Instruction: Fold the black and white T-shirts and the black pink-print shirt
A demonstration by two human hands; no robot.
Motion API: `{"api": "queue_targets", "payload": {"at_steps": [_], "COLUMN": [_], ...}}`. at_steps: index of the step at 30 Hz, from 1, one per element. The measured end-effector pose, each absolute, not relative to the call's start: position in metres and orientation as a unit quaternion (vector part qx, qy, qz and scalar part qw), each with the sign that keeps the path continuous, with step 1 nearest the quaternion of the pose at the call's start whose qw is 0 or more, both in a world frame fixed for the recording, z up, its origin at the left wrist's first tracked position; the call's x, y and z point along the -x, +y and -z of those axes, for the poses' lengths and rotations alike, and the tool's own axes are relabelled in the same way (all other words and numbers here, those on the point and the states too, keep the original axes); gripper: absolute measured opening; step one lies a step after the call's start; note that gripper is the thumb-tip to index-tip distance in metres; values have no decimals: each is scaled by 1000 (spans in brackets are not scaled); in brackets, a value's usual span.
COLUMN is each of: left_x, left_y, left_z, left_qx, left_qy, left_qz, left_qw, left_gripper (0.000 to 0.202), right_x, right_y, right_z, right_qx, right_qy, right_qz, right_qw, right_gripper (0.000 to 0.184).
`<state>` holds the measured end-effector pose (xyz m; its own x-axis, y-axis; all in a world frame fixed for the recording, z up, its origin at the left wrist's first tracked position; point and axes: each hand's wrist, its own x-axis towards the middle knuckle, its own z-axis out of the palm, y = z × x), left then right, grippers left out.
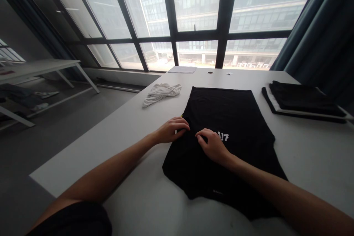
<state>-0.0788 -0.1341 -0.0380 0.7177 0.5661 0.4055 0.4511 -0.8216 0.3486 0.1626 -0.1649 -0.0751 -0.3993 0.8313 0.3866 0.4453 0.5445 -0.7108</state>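
A black T-shirt lies spread out on the white table, its hem side away from me and a white print near its middle. At its left edge, my left hand has thumb and fingers closed on the cloth. My right hand rests a little to the right, fingers curled and pinching the fabric, covering part of the print. The two sets of fingertips are close together but apart. How much cloth each hand holds is hard to see.
A crumpled white cloth lies left of the shirt. A stack of folded dark and white garments sits at the right. Paper sheets lie at the table's far edge, before large windows. Another table stands left, with a person's legs beneath.
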Motion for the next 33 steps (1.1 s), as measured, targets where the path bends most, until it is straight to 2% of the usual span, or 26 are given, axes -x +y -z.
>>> {"api": "queue_targets", "payload": {"at_steps": [6, 14, 21, 25, 27, 30, 33], "left_x": [67, 67, 74, 73, 74, 81, 94], "left_y": [-156, -177, -194, -204, -202, -187, -167], "left_z": [39, 54, 56, 50, 44, 39, 46], "left_qx": [-936, -934, -936, -943, -945, -924, -889], "left_qy": [296, 336, 333, 312, 293, 319, 399], "left_qz": [-165, -32, -2, -19, -34, -122, -192], "left_qw": [91, 121, 111, 114, 140, 171, 122], "left_gripper": [31, 68, 69, 78, 71, 41, 40], "right_x": [-164, -165, -163, -161, -160, -159, -159], "right_y": [-165, -166, -161, -160, -161, -163, -165], "right_z": [78, 78, 83, 86, 87, 88, 87], "right_qx": [444, 451, 445, 385, 364, 359, 358], "right_qy": [-811, -808, -810, -851, -872, -885, -890], "right_qz": [-195, -158, -159, -150, -148, -151, -147], "right_qw": [327, 345, 348, 324, 293, 255, 243], "right_gripper": [18, 16, 19, 30, 34, 35, 36]}}
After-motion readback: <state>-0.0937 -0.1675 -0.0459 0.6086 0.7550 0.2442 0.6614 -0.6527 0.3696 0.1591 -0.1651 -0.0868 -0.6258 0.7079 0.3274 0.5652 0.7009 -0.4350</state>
